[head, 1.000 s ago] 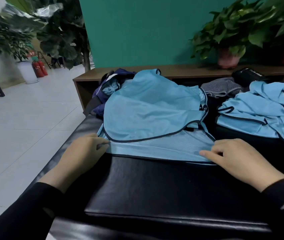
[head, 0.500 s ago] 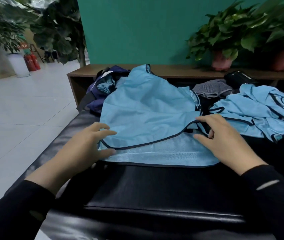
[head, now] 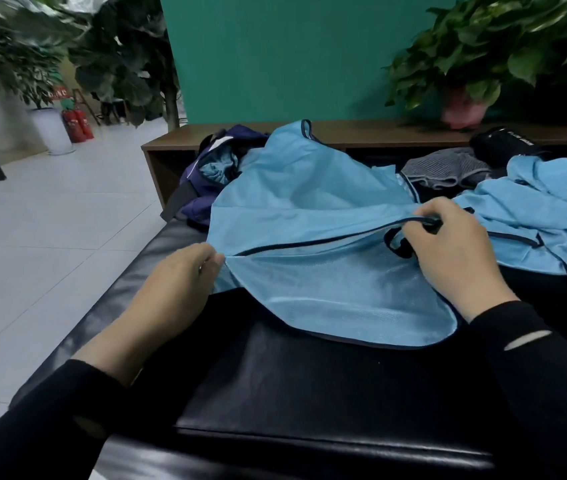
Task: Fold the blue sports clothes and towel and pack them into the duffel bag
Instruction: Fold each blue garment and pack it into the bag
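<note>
A light blue sports top (head: pixel 309 209) with dark trim lies spread on the black padded bench (head: pixel 309 382). My left hand (head: pixel 174 289) pinches its left edge where the dark trim ends. My right hand (head: pixel 455 247) grips the dark-trimmed edge at the right and lifts it slightly. A second blue garment (head: pixel 534 216) lies crumpled at the right. The navy duffel bag (head: pixel 205 174) sits open at the bench's far left, with blue cloth inside. A grey folded towel (head: pixel 448 168) lies behind the clothes.
A black pouch (head: pixel 503 143) rests at the back right. A wooden shelf (head: pixel 361 133) carries potted plants (head: pixel 465 64) against the green wall. Tiled floor (head: pixel 50 220) opens to the left, with plants and red fire extinguishers (head: pixel 77 124) beyond.
Both hands have moved from the shirt's near hem up to its trimmed edge and taken hold. The cloth between them is now pulled taut and lifted.
</note>
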`<state>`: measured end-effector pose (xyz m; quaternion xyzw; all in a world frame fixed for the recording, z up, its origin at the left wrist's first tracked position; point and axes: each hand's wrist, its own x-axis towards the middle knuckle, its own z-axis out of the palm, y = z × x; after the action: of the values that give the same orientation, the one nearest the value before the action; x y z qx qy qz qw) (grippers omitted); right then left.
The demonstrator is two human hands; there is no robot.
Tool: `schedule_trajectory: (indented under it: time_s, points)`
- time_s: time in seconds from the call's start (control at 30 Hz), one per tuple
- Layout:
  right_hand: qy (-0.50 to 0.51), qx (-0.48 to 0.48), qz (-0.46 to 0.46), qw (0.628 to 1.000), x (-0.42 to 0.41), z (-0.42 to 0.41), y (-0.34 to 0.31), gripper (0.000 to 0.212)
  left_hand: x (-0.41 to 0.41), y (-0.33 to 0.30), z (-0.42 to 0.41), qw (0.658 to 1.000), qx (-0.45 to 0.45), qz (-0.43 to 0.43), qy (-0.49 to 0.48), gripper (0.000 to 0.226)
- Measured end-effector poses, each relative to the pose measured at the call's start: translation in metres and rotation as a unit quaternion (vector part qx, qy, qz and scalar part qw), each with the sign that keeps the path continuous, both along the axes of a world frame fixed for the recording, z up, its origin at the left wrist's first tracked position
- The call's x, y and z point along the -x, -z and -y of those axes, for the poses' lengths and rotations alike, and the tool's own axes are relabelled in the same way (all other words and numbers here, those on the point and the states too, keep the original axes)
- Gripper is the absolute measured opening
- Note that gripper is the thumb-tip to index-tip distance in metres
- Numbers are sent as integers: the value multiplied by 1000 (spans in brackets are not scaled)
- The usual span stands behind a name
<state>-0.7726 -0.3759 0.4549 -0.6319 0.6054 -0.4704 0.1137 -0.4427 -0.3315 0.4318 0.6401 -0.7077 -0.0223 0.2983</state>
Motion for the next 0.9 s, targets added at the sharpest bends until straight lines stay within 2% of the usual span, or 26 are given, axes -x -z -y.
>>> schedule_trajectory:
  time_s: [0.1, 0.17, 0.27, 0.37, 0.43, 0.57, 0.63, 0.73, 0.8, 0.9]
  points:
    - [-27, -21, 75, 997, 2, -2, 0, 4, -5, -1, 1, 999, -28, 22, 21, 44]
    - [-41, -31, 107, 993, 4, -4, 0, 7, -8, 2, 0, 994, -77, 67, 26, 61]
    - [-66, -37, 101, 992, 6, -8, 0, 20, -6, 3, -1, 995, -69, 77, 5, 80]
    - [-75, -40, 61, 995, 5, -13, 1, 38, 6, 1, -1, 996, -8, 84, 5, 73]
    - [-55, -36, 34, 997, 4, -14, 2, 44, 21, 2, 0, 993, -18, 111, 37, 69]
    - [6, 37, -16, 999, 2, -10, -3, 43, 46, 10, 6, 985, -29, 172, 15, 28]
    - [13, 76, -27, 997, 3, -10, -8, 35, 46, 10, 13, 991, 14, 127, -26, 17]
    - [10, 72, -60, 995, 10, -12, -8, 28, 36, -7, 17, 991, 117, -19, -66, 8]
    - [13, 43, -60, 997, 14, -14, -4, 24, 28, -18, 16, 987, 110, -92, -71, 10]
    - [4, 29, -1, 1000, 19, -13, -1, 20, 18, -16, 14, 993, 42, -100, -34, 18]
